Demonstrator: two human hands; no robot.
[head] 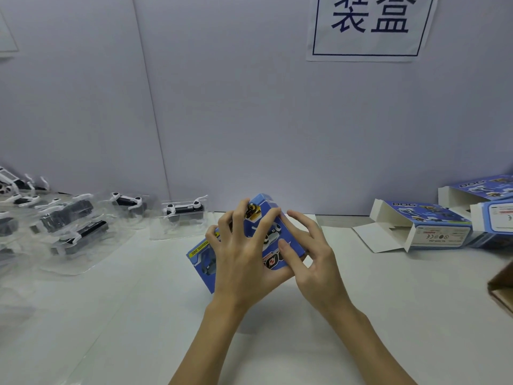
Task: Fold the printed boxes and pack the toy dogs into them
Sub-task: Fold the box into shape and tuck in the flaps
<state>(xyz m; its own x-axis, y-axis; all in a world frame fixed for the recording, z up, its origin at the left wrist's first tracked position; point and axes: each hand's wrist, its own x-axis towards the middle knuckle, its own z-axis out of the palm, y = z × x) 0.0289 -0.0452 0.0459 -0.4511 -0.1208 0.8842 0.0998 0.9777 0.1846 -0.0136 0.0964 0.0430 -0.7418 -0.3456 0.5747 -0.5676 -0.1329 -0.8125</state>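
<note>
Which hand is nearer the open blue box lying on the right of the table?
The right hand is nearer; the open blue box lies off to its right, untouched. The left hand is farther, across the held box that both hands grip.

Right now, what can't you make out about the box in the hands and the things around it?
- Blue box: left hand and right hand hide its ends; contents unknown.
- Toy dogs: far-left ones blurred, cut off.
- Brown object: cut by right edge.
- Open box: label print too small.
</note>
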